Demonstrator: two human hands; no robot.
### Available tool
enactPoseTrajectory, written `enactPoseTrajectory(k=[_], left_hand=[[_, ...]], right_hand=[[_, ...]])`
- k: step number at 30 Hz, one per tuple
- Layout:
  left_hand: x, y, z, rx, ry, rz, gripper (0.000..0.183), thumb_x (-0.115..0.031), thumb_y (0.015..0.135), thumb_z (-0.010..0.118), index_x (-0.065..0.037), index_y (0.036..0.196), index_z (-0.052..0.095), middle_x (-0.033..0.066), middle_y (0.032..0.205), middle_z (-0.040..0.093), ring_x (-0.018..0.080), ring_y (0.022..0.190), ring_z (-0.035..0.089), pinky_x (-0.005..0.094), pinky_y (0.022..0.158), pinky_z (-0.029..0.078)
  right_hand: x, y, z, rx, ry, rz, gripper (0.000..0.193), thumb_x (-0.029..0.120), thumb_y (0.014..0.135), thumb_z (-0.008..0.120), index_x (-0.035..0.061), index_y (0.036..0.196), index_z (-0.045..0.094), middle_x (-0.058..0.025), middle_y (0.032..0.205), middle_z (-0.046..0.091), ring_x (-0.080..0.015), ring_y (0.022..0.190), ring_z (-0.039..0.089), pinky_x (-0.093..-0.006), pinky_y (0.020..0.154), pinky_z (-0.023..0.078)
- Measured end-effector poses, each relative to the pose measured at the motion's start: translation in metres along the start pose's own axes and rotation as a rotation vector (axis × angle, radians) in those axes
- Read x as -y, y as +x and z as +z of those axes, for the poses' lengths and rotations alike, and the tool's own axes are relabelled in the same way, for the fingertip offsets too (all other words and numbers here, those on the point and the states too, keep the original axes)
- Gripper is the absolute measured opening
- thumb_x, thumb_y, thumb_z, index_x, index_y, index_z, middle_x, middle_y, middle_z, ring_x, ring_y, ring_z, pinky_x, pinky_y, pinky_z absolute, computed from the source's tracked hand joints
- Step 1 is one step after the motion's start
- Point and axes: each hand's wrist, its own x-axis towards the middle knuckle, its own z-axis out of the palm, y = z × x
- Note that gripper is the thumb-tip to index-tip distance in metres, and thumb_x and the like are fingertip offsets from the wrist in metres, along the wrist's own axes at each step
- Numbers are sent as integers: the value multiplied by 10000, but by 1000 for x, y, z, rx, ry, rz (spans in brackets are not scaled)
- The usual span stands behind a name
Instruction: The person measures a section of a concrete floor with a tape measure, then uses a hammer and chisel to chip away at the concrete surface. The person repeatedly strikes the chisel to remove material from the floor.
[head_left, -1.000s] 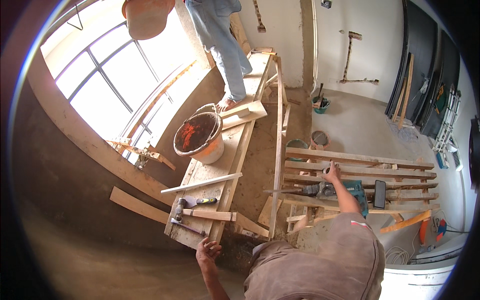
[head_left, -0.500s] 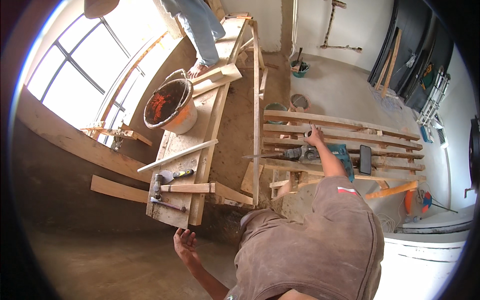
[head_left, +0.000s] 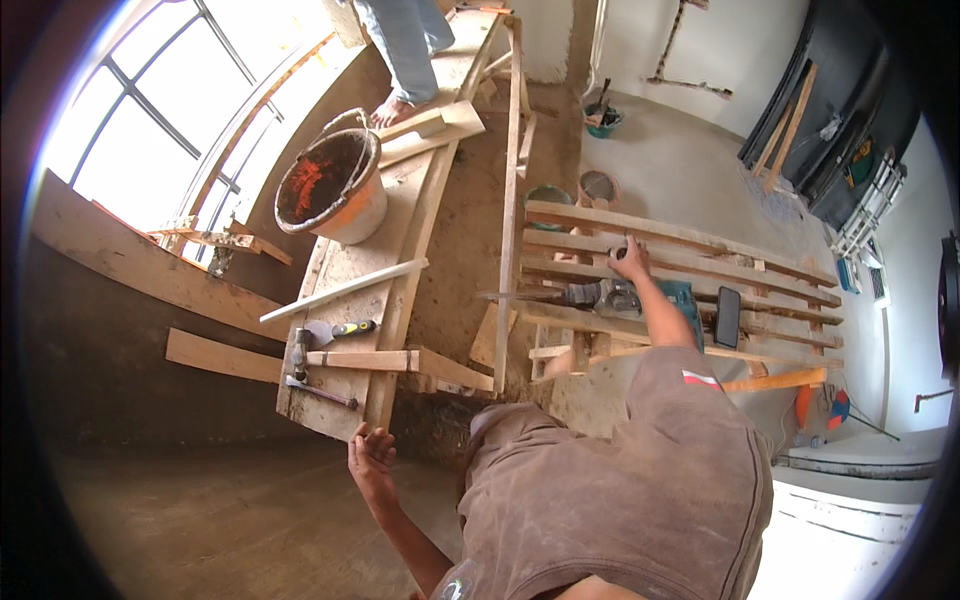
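Observation:
My left hand (head_left: 372, 457) is at the near end of the scaffold plank (head_left: 388, 290), fingers loosely curled and apart, with nothing visible in them. Whether its fingertips touch the wood, I cannot tell. My right arm stretches across a rotary hammer (head_left: 613, 298) with a long pointed bit, lying on a slatted wooden platform (head_left: 690, 238). At its far side, my right hand (head_left: 630, 262) is closed round a dark, round-ended grip that appears to be the tool's side handle. A black phone (head_left: 728, 317) lies beside the tool's body.
On the plank are a mortar-stained bucket (head_left: 350, 212), a hammer (head_left: 301, 352), a trowel (head_left: 345, 328), a chisel-like rod (head_left: 322, 393) and a pale strip (head_left: 345, 290). Another person's bare foot (head_left: 392, 112) stands farther along. An upright-looking timber (head_left: 507, 200) separates plank and platform.
The view has shifted slightly, moving the surroundings left. My left hand has come up a little and its fingers have curled more. My right hand stays at the rotary hammer.

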Motion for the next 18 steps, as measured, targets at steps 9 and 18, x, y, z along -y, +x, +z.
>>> enactPoseTrajectory(k=[9,18], left_hand=[[10,5,6,-24,-56,-16,355,-321,959,461,-72,1209,502,62,953,642,184,813,645,290,657,510],[11,0,-2,-91,-117,0,327,-304,964,462,-70,1185,515,61,936,646,162,783,647,260,648,507]], right_hand=[[12,-13,-17,110,-45,15,1101,517,613,756,101,1448,171,-263,1421,294,-414,1331,255,-468,1101,231],[112,-104,-37,-367,206,-656,314,147,772,605,11,1050,547,-208,996,554,-376,973,530,-466,852,424]])
